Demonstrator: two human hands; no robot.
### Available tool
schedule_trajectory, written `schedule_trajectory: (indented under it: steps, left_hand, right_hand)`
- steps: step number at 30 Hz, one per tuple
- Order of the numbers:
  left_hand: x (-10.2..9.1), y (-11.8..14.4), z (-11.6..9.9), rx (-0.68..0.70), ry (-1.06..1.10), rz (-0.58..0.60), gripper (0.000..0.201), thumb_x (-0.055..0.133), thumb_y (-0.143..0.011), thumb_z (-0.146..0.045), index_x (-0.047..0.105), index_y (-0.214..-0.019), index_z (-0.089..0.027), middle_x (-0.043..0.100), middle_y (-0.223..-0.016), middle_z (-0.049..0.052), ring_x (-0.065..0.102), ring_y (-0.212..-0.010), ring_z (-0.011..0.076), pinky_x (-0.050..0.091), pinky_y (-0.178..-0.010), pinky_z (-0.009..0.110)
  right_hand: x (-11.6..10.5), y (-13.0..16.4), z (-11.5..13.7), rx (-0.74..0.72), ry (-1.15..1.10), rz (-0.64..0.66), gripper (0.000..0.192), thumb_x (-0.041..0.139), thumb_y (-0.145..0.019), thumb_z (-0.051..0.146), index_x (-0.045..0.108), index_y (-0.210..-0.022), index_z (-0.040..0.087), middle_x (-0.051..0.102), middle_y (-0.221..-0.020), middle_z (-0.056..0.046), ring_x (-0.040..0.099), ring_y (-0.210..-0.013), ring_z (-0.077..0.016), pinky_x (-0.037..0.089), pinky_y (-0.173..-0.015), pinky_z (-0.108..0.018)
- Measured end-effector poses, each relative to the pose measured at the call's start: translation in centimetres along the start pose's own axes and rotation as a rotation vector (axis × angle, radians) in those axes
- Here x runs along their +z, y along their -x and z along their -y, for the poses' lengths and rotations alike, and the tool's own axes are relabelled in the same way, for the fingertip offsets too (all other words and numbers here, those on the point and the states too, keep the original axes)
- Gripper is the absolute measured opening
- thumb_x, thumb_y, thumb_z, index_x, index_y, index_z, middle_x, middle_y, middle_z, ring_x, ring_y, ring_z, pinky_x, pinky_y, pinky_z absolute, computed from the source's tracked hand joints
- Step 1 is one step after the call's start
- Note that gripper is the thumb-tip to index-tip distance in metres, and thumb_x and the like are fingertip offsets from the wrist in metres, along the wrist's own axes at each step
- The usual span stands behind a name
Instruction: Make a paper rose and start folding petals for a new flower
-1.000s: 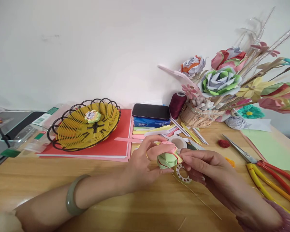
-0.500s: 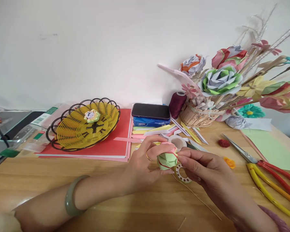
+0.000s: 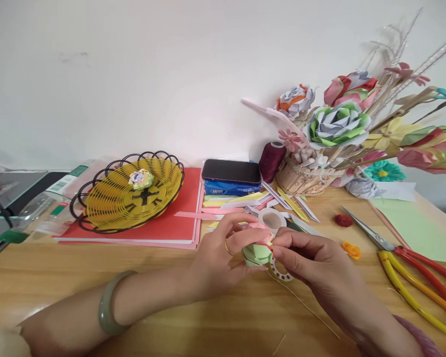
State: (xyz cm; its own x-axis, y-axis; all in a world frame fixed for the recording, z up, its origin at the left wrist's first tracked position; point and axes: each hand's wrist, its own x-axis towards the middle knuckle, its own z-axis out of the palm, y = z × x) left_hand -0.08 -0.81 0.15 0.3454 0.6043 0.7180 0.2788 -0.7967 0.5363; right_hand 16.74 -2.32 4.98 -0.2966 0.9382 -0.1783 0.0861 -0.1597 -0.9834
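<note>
Above the middle of the wooden table, my left hand (image 3: 225, 250) is closed around a small paper flower (image 3: 258, 252) with pale green outer petals and pink at its top. My right hand (image 3: 312, 260) pinches the flower's right side, at a red edge or strip; whether that is paper or thread I cannot make out. A tan string (image 3: 306, 306) runs from beneath the flower toward the lower right. Partly hidden under the hands lies a spool with a holed rim (image 3: 281, 271). Behind them sits a white tape roll (image 3: 273, 219).
A yellow woven basket (image 3: 163, 203) holding one small paper flower stands on red paper (image 3: 191, 198). A phone (image 3: 231, 171) rests on a blue packet, near folded paper strips (image 3: 241, 202). Scissors (image 3: 384, 243) lie right, below a vase of paper flowers (image 3: 308, 176).
The flower has tilted slightly in my left hand, showing more pink at its top. My right fingers stay at its side, with more red showing there.
</note>
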Motion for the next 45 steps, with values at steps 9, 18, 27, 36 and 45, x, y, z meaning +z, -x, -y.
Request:
schedule_trajectory:
  steps: [9, 18, 27, 36, 45]
  left_hand:
    - [0.1, 0.2, 0.0, 0.015, -0.063, -0.019, 0.035, 0.054, -0.081, -0.027, 0.043, -0.114, -0.027, 0.049, -0.108, 0.006, 0.058, -0.090, 0.0156, 0.054, -0.069, 0.029]
    - [0.2, 0.4, 0.3, 0.006, -0.103, -0.027, 0.039, 0.057, -0.079, -0.025, 0.043, -0.115, -0.027, 0.048, -0.110, 0.007, 0.057, -0.093, 0.0170, 0.054, -0.068, 0.029]
    - [0.1, 0.0, 0.2, 0.022, -0.101, -0.072, 0.038, 0.061, -0.077, -0.022, 0.045, -0.111, -0.023, 0.046, -0.108, 0.008, 0.055, -0.098, 0.0181, 0.054, -0.069, 0.028]
    - [0.0, -0.4, -0.1, 0.116, -0.036, -0.107, 0.035, 0.059, -0.078, -0.021, 0.046, -0.111, -0.018, 0.045, -0.106, 0.010, 0.051, -0.102, 0.0181, 0.053, -0.074, 0.028]
    - [-0.1, -0.3, 0.2, 0.054, 0.114, -0.072, 0.046, 0.065, -0.074, -0.027, 0.044, -0.114, -0.021, 0.044, -0.106, 0.009, 0.048, -0.106, 0.0190, 0.051, -0.083, 0.034]
  right_hand:
    - [-0.2, -0.3, -0.4, 0.044, 0.030, 0.017, 0.020, 0.070, -0.064, 0.037, 0.062, -0.063, 0.018, 0.055, -0.064, 0.001, 0.046, -0.062, -0.0121, 0.037, -0.057, -0.024]
    - [-0.3, -0.2, 0.3, 0.001, 0.148, -0.002, 0.025, 0.066, -0.066, 0.045, 0.063, -0.062, 0.020, 0.055, -0.064, 0.001, 0.047, -0.062, -0.0137, 0.040, -0.059, -0.025]
    - [-0.6, 0.0, 0.4, -0.037, 0.176, 0.000, 0.019, 0.063, -0.073, 0.038, 0.066, -0.065, 0.022, 0.054, -0.066, 0.002, 0.046, -0.063, -0.0122, 0.036, -0.060, -0.024]
    - [-0.4, -0.4, 0.0, 0.074, -0.066, 0.049, 0.018, 0.070, -0.067, 0.035, 0.065, -0.059, 0.019, 0.054, -0.062, 0.003, 0.043, -0.060, -0.0102, 0.034, -0.057, -0.023]
    - [-0.4, 0.0, -0.2, 0.180, -0.245, 0.100, 0.010, 0.072, -0.067, 0.031, 0.070, -0.068, 0.021, 0.060, -0.065, 0.003, 0.045, -0.059, -0.0080, 0.035, -0.056, -0.021]
